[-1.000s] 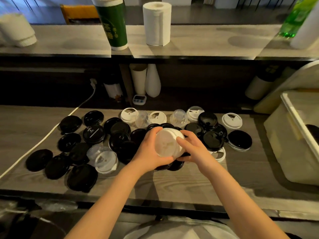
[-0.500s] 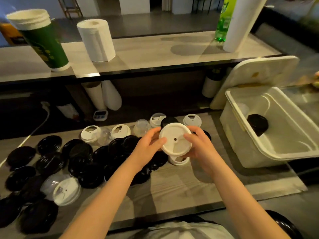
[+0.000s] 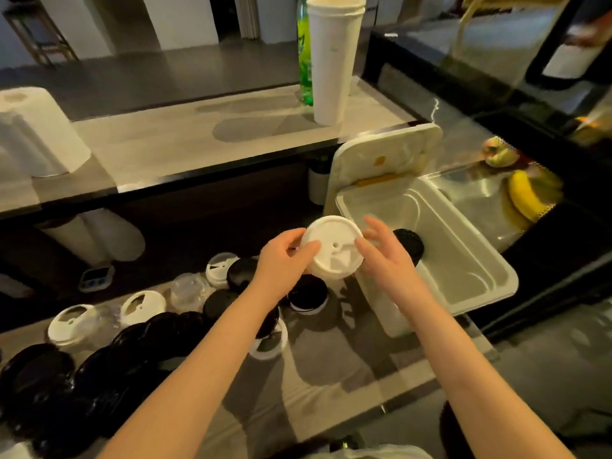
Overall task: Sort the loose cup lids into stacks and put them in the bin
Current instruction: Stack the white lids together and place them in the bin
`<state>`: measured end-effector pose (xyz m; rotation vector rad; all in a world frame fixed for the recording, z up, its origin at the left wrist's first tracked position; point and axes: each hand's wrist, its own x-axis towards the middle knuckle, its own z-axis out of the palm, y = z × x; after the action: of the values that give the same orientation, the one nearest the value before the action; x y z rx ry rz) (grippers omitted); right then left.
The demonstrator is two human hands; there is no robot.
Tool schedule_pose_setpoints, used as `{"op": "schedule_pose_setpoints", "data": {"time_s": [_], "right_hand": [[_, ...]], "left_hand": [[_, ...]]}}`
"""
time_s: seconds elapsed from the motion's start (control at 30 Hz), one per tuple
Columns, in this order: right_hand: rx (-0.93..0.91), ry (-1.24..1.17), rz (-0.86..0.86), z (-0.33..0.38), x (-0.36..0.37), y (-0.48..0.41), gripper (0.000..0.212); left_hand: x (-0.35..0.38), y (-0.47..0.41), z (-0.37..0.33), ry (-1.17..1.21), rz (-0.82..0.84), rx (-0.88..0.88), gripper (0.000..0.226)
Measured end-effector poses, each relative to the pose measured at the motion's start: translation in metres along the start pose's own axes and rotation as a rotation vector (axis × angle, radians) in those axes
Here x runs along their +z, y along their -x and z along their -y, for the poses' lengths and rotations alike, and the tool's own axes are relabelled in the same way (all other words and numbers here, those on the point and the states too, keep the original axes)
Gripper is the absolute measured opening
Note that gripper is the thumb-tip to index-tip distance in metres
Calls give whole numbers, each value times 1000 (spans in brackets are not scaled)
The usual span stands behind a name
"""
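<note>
Both hands hold a stack of white lids (image 3: pixel 332 248) in the air by the left rim of the white bin (image 3: pixel 490 289). My left hand (image 3: pixel 284 256) grips its left edge with thumb and curled fingers. My right hand (image 3: pixel 384 251) touches its right edge, with the fingers fairly straight. A stack of black lids (image 3: pixel 409 243) lies inside the bin. Several loose black lids (image 3: pixel 132 346) cover the table at lower left. White lids (image 3: pixel 143 304) and clear lids (image 3: pixel 188 289) lie behind them.
The bin's white cover (image 3: pixel 381 160) leans upright behind it. On the raised counter stand a tall white cup stack (image 3: pixel 332 58), a green bottle (image 3: pixel 304 71) and a paper towel roll (image 3: pixel 36 134). A banana (image 3: pixel 525 197) lies at the right. A small timer (image 3: pixel 96 278) sits under the shelf.
My hands lifted the white lid stack off the pile and carried it right, up to the bin's rim. The view swung right, bringing the whole bin into sight.
</note>
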<state>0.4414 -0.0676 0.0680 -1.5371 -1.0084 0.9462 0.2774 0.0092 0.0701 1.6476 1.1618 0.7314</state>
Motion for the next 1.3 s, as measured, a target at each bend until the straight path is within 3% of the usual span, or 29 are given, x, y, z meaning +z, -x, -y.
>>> {"op": "schedule_pose_setpoints", "data": {"time_s": [0.1, 0.27, 0.4, 0.57, 0.73, 0.93, 1.13, 1.3], "right_hand": [[-181, 233, 32, 5, -31, -15, 70], [-347, 575, 262, 7, -73, -44, 97], [-275, 692, 320, 6, -96, -60, 105], [-183, 739, 319, -5, -119, -67, 98], [-28, 1005, 380, -28, -146, -75, 103], [74, 1351, 654, -52, -136, -81, 94], [138, 1563, 860, -82, -126, -94, 83], [170, 1476, 825, -93, -128, -98, 82]], "left_hand": [[21, -23, -21, -101, 0, -31, 40], [58, -49, -47, -79, 61, -103, 37], [83, -58, -54, -99, 125, -107, 48], [107, -63, -50, -79, 260, -120, 51], [111, -61, -30, -654, 264, 259, 57], [110, -61, -5, -984, 387, 396, 55], [109, -62, -6, -1017, 391, 422, 54], [110, -62, -3, -998, 380, 429, 53]]}}
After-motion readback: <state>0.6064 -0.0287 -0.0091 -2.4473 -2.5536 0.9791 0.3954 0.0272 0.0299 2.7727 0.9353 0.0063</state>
